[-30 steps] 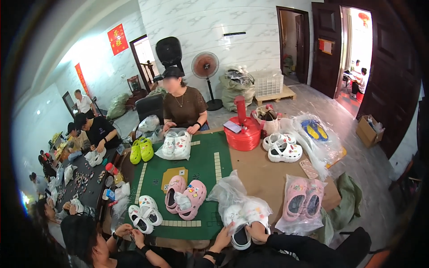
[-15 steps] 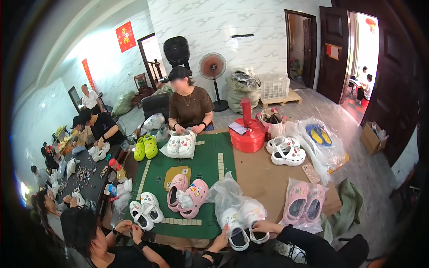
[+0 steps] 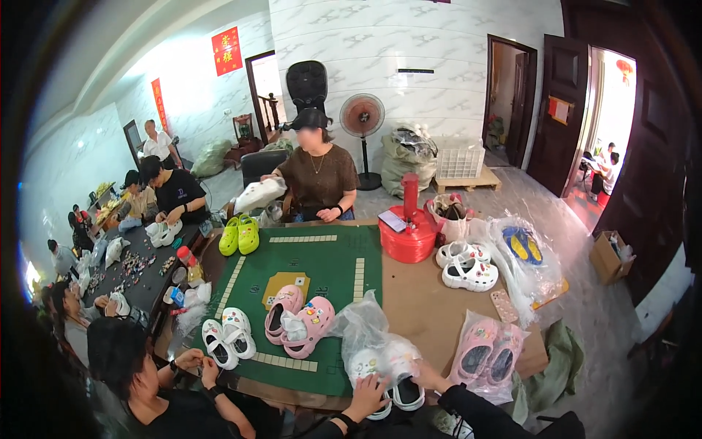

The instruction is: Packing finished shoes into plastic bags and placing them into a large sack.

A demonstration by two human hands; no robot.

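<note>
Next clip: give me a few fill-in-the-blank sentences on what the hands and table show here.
1. Both hands, left hand and right hand, rest on a pair of ___ clogs in a clear bag.
2. The mat on the table is ___.
3. The clogs at the mat's far left corner are ___.
4. The bucket beyond the mat is ___.

Missing words: white; green; lime green; red

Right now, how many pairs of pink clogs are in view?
2. One pair of pink foam clogs with charms lies on the green felt table mat; one bagged pair of pink clogs in clear plastic sits at the table's right edge. Others may hide in bags.
</note>
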